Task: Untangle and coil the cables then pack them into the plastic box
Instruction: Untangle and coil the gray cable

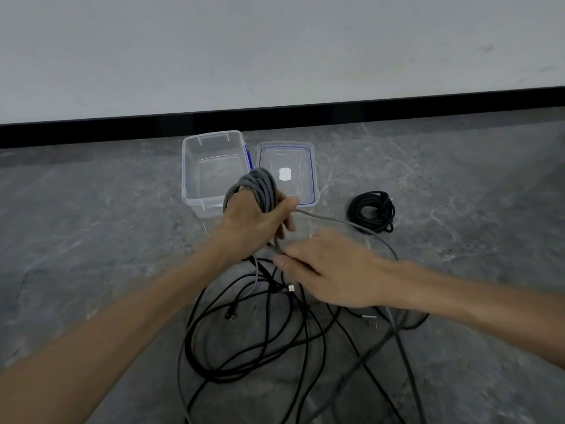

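My left hand (255, 226) holds a grey braided cable coil (260, 188) wound round its fingers, in front of the clear plastic box (211, 169). My right hand (330, 270) pinches the loose grey strand (336, 223) just below the left hand; that strand loops right and down to the floor. A tangle of black cables (253, 341) with USB plugs lies on the floor beneath both hands. One black cable (371, 215), coiled, rests on the floor to the right.
The box's lid (308, 160), clear with a blue seal, lies flat right of the box. A white wall with a black skirting board (305, 113) runs behind. The floor is grey marbled stone.
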